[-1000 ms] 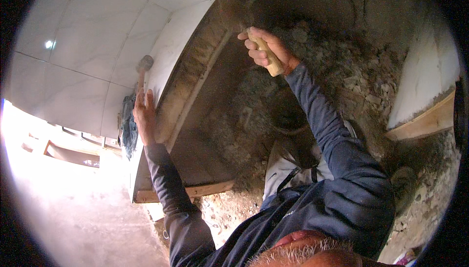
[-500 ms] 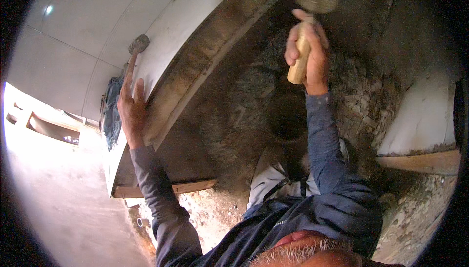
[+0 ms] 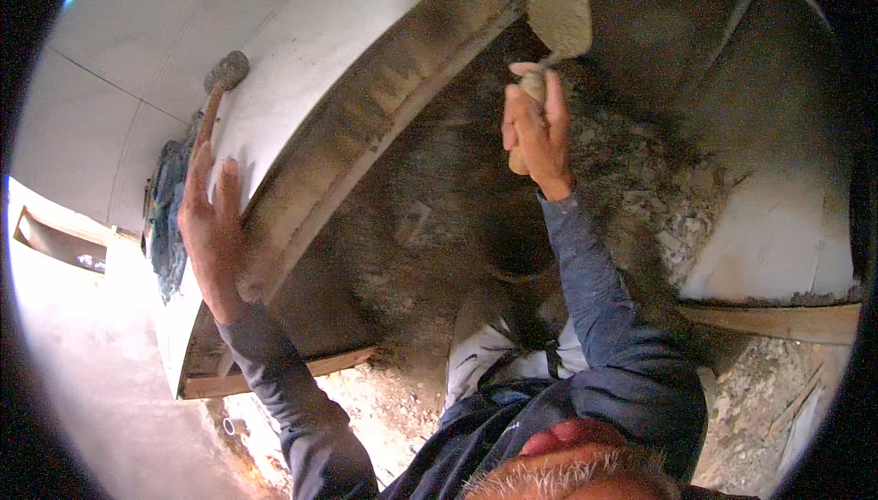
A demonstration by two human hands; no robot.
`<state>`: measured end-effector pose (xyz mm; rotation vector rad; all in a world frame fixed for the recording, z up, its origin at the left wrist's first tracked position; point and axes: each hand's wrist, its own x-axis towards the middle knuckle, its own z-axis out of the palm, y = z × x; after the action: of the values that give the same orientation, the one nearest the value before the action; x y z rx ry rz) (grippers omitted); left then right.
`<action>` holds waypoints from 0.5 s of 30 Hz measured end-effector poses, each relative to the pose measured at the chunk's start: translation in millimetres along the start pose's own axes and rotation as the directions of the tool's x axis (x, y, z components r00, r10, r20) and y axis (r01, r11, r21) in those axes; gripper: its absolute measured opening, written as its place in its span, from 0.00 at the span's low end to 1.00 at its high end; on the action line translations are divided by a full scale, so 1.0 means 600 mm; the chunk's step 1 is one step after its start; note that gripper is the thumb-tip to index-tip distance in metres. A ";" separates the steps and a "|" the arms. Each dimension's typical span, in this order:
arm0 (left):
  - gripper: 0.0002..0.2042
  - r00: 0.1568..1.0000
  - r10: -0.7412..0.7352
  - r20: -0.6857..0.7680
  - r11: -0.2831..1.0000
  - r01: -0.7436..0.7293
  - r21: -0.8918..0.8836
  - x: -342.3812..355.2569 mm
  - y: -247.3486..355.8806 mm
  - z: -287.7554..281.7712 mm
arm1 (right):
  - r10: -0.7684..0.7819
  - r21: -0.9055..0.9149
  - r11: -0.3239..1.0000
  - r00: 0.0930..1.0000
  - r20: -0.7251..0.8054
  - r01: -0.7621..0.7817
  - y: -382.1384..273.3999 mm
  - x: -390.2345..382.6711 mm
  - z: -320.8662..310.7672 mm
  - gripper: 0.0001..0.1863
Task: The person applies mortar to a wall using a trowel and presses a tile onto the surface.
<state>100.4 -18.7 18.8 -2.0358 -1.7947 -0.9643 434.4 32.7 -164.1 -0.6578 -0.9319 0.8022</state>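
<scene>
My left hand (image 3: 215, 244) lies with fingers stretched out on the edge of the white tiled counter (image 3: 288, 79). Beside its fingertips lies a mallet (image 3: 226, 70) with a dark round head and wooden handle; I cannot tell if they touch it. A dark blue cloth (image 3: 169, 198) hangs next to the hand. My right hand (image 3: 538, 130) is closed round the wooden handle of a trowel, whose mortar-coated blade (image 3: 558, 2) points up beside the far end of the brown, dirty ledge (image 3: 375, 98) that runs along under the counter's edge.
Below lies a dark floor with rubble (image 3: 686, 226) and a dark round shape (image 3: 508, 249). At the right stands a pale panel (image 3: 768, 244) on a wooden board (image 3: 768, 322). A short white pipe (image 3: 233, 425) shows at the lower left, beside a bright pale floor (image 3: 101, 345).
The trowel in my right hand has swung up and across, its blade now by the ledge's far end. My left hand has stayed on the counter edge. The view has shifted a little.
</scene>
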 end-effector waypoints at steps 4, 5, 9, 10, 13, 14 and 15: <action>0.22 1.000 -0.001 -0.018 0.998 0.002 0.057 0.005 -0.009 -0.001 | 0.227 -0.204 0.947 0.966 -0.121 -0.248 -0.020 -0.072 -0.096 0.19; 0.21 0.997 0.044 -0.060 0.996 -0.040 0.081 0.003 -0.009 0.001 | 0.247 -0.207 0.940 0.959 -0.140 -0.272 -0.007 -0.093 -0.133 0.23; 0.21 0.992 0.073 -0.104 0.995 -0.066 0.071 0.001 -0.018 0.007 | 0.448 -0.509 0.751 0.891 -0.077 -0.421 0.022 -0.179 -0.301 0.22; 0.22 0.990 0.084 -0.113 0.995 -0.077 0.067 0.001 -0.020 0.009 | 0.480 -0.676 0.624 0.875 -0.065 -0.393 0.030 -0.203 -0.349 0.21; 0.21 0.983 0.139 -0.122 0.985 -0.124 0.124 0.000 -0.025 0.008 | 0.670 -0.989 0.125 0.728 0.145 0.082 0.021 -0.208 -0.347 0.20; 0.21 0.985 0.113 -0.127 0.988 -0.097 0.121 -0.005 -0.029 0.004 | 0.759 -0.941 -0.029 0.620 0.199 0.336 0.017 -0.199 -0.327 0.20; 0.21 0.986 0.118 -0.122 0.988 -0.103 0.118 -0.004 -0.028 0.004 | 0.803 -0.918 -0.072 0.568 0.179 0.391 0.032 -0.196 -0.309 0.21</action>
<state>85.1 -16.1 11.8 -1.9370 -1.6142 -0.9189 549.9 -81.7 -313.4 -2.0538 -2.4639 0.5556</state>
